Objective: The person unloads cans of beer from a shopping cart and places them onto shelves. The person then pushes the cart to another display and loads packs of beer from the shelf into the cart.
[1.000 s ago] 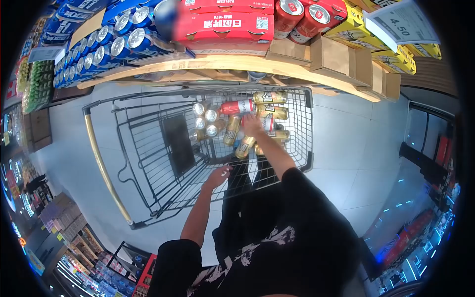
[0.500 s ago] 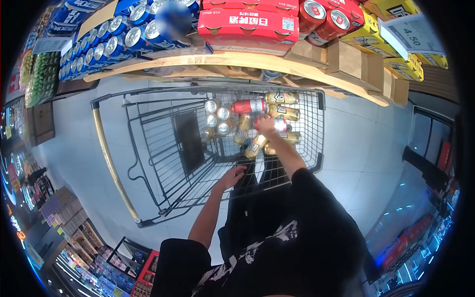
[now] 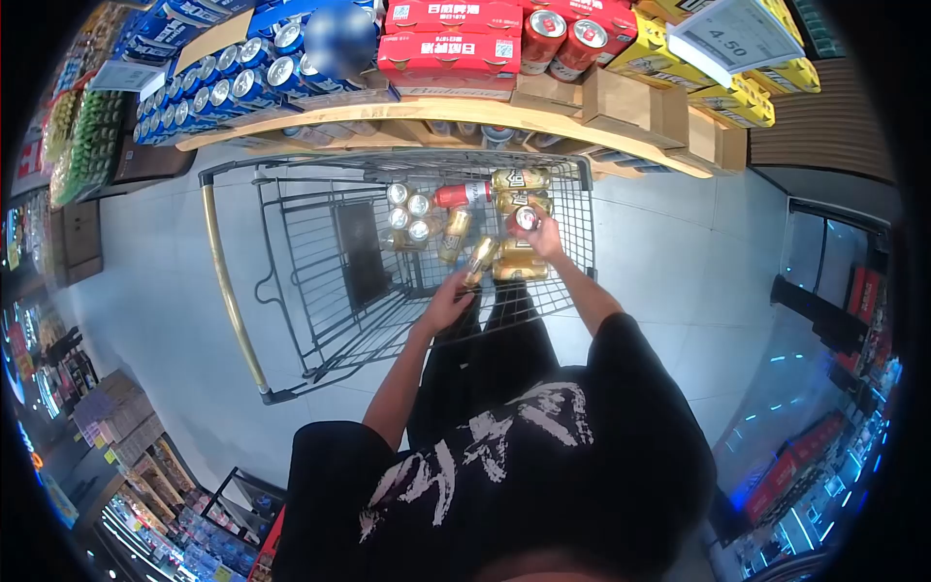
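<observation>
My right hand [image 3: 546, 237] is wrapped round a red can [image 3: 525, 219], its silver top facing up, above the cans in the shopping cart [image 3: 222, 281]. My left hand [image 3: 449, 303] is at the cart's near side, its fingers close to a tilted gold can [image 3: 480, 260]; whether they touch it is unclear. Another red can [image 3: 462, 195] lies on its side among several gold cans. Upright cans with silver tops [image 3: 419, 205] stand in a group left of it.
Beyond the cart, a wooden shelf [image 3: 436, 110] carries blue cans [image 3: 221, 91], red cartons [image 3: 450, 50], yellow packs [image 3: 734, 101] and open cardboard trays [image 3: 635, 103]. A price sign [image 3: 729, 44] hangs at the upper right.
My right hand has lifted the red can and turned it top up. My left hand has moved up to the tilted gold can. The view has shifted slightly.
</observation>
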`<state>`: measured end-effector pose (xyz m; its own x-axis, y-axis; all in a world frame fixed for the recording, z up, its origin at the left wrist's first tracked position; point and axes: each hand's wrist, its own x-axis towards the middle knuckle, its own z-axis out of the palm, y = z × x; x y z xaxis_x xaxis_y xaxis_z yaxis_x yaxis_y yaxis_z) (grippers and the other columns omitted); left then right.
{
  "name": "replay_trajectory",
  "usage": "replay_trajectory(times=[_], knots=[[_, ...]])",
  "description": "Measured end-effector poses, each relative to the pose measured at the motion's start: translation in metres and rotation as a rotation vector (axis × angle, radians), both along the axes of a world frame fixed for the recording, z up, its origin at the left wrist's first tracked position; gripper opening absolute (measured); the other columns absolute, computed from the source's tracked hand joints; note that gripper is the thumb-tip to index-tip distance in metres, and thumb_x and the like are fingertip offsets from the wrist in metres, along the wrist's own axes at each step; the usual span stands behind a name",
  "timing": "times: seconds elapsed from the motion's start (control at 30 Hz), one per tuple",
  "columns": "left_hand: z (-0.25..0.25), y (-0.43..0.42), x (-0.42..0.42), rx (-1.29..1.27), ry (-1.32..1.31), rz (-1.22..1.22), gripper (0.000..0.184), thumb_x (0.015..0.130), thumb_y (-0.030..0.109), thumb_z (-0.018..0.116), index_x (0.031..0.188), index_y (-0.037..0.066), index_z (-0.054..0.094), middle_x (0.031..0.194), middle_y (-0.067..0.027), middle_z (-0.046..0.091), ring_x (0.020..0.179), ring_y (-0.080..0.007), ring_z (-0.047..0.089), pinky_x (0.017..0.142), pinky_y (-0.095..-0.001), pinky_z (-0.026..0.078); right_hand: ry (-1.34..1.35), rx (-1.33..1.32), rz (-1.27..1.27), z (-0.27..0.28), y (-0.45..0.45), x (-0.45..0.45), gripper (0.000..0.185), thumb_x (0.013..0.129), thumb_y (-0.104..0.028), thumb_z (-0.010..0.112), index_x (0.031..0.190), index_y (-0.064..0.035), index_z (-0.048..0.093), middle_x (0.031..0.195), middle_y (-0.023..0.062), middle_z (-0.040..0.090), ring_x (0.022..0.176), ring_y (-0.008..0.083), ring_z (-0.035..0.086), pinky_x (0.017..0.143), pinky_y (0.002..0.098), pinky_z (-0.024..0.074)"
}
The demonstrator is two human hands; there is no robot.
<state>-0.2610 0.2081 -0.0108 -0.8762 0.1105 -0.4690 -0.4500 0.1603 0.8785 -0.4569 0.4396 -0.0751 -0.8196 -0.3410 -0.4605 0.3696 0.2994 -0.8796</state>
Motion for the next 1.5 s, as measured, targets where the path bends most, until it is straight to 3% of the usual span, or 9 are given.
replay_trajectory(times=[0.07,0.17,0.2,0.33,0.47,0.73,1.07,1.3,1.5], knots=[[-0.007,0.008,-0.009,-0.153,0.148,-0.040,0.096,0.086,0.016,0.078,0.159,0.012,0.016,0.152,-0.0201,0.034,0.137,-0.0288,0.042,0.108,-0.0400,0.042,0.158,0.102,0.012,0.057,0.005,0.004,0.063,0.072,-0.014,0.090,0.124,0.0042,0.059,0.111,0.0112,0.069,0.103,0.0190,0.066,0.094,0.0317,0.0552],[0.031,0.027,-0.043,-0.149,0.271,0.089,0.102,0.079,0.021,0.083,0.156,0.002,0.019,0.157,-0.0243,0.031,0.145,-0.0360,0.034,0.118,-0.0449,0.029,-0.010,-0.131,-0.100,0.112,0.015,0.010,0.066,0.072,-0.014,0.091,0.128,0.0023,0.059,0.114,0.0112,0.069,0.105,0.0187,0.066,0.096,0.0326,0.0541],[0.052,0.034,-0.053,-0.204,0.225,0.108,0.104,0.077,0.025,0.086,0.156,0.003,0.022,0.151,-0.0229,0.041,0.139,-0.0325,0.043,0.114,-0.0429,0.036,-0.003,-0.175,-0.091,0.123,0.018,0.013,0.062,0.078,-0.017,0.087,0.130,0.0023,0.059,0.115,0.0095,0.069,0.104,0.0160,0.065,0.095,0.0312,0.0529],[0.095,0.036,-0.071,0.293,-0.039,-0.114,0.088,0.081,0.031,0.084,0.149,0.002,0.037,0.129,-0.0132,0.061,0.113,-0.0202,0.062,0.096,-0.0340,0.050,-0.052,-0.321,-0.118,0.177,0.017,0.022,0.050,0.088,-0.028,0.077,0.126,0.0015,0.063,0.112,0.0078,0.069,0.100,0.0132,0.064,0.091,0.0286,0.0494],[0.139,0.044,-0.060,0.354,-0.025,-0.129,0.075,0.084,0.030,0.081,0.143,0.000,0.045,0.123,-0.0114,0.063,0.110,-0.0177,0.062,0.094,-0.0330,0.051,-0.043,-0.245,-0.104,0.199,0.007,0.032,0.049,0.092,-0.039,0.070,0.119,0.0020,0.064,0.108,0.0063,0.069,0.099,0.0128,0.063,0.091,0.0279,0.0480],[0.196,0.044,-0.024,0.449,-0.009,0.121,0.068,0.092,0.029,0.071,0.146,-0.002,0.042,0.128,-0.0093,0.061,0.117,-0.0169,0.058,0.103,-0.0325,0.044,-0.461,-0.821,-0.173,0.248,-0.017,0.050,0.052,0.104,-0.046,0.047,0.131,-0.0019,0.055,0.119,0.0099,0.066,0.109,0.0201,0.063,0.099,0.0384,0.0487],[0.208,0.055,-0.041,0.606,-0.100,0.215,0.054,0.096,0.024,0.066,0.140,0.001,0.044,0.119,-0.0114,0.063,0.099,-0.0207,0.068,0.071,-0.0328,0.057,-0.017,-0.427,-0.103,0.295,-0.016,0.026,0.050,0.092,-0.034,0.073,0.125,0.0006,0.062,0.109,0.0074,0.070,0.099,0.0121,0.065,0.091,0.0281,0.0496],[0.214,0.070,-0.052,0.443,0.008,0.335,0.080,0.080,0.011,0.083,0.144,0.006,0.034,0.111,-0.0106,0.064,0.085,-0.0177,0.067,0.058,-0.0278,0.053,0.074,-0.212,-0.249,0.292,-0.015,0.021,0.076,0.078,-0.039,0.086,0.129,0.0069,0.055,0.106,0.0118,0.070,0.088,0.0127,0.067,0.075,0.0239,0.0524],[0.223,0.062,-0.042,0.764,-0.060,0.226,0.058,0.090,0.021,0.070,0.138,0.006,0.042,0.106,-0.0130,0.064,0.082,-0.0231,0.068,0.051,-0.0282,0.048,-0.056,-0.472,-0.001,0.308,0.003,0.023,0.057,0.095,-0.048,0.065,0.127,-0.0008,0.059,0.115,0.0092,0.069,0.110,0.0169,0.062,0.100,0.0328,0.0458]])
